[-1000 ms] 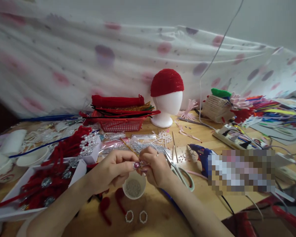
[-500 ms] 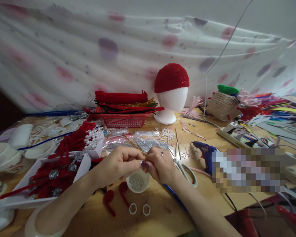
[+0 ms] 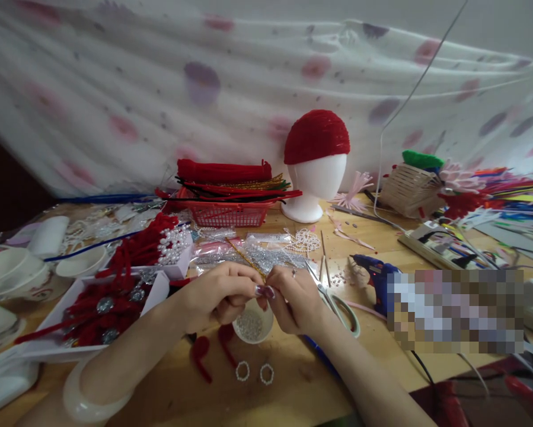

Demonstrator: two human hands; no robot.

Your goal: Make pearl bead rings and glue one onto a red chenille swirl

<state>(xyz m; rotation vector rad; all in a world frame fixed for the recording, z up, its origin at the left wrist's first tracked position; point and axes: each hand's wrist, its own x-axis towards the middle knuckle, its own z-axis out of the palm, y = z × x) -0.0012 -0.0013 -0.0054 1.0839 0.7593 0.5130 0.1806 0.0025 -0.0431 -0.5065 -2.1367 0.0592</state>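
A thin gold tinsel pipe cleaner (image 3: 245, 254) slants up and back from between my fingertips. My left hand (image 3: 228, 293) is closed on it in a pinch. Against that thumb, my right hand (image 3: 290, 296) pinches the same spot, and its fingers hide the lower end of the pipe cleaner. Just below the hands stands a small white cup (image 3: 254, 326) with clear beads inside. Two curled red fuzzy stems (image 3: 201, 356) lie left of the cup. In front of it are two pearl bead rings (image 3: 242, 371), side by side on the wooden table (image 3: 306, 391).
Right of my hands lie scissors (image 3: 337, 302) and a blue glue gun (image 3: 375, 273). A white box (image 3: 159, 290) of red fuzzy pieces stands left. Behind are a red basket (image 3: 228, 213) of pipe cleaners and a white foam head (image 3: 313, 184) with a red cap.
The whole view has shifted slightly, so things sit a little further right. My hands stay together on the gold pipe cleaner, with the thumb tips now pressed tip to tip.
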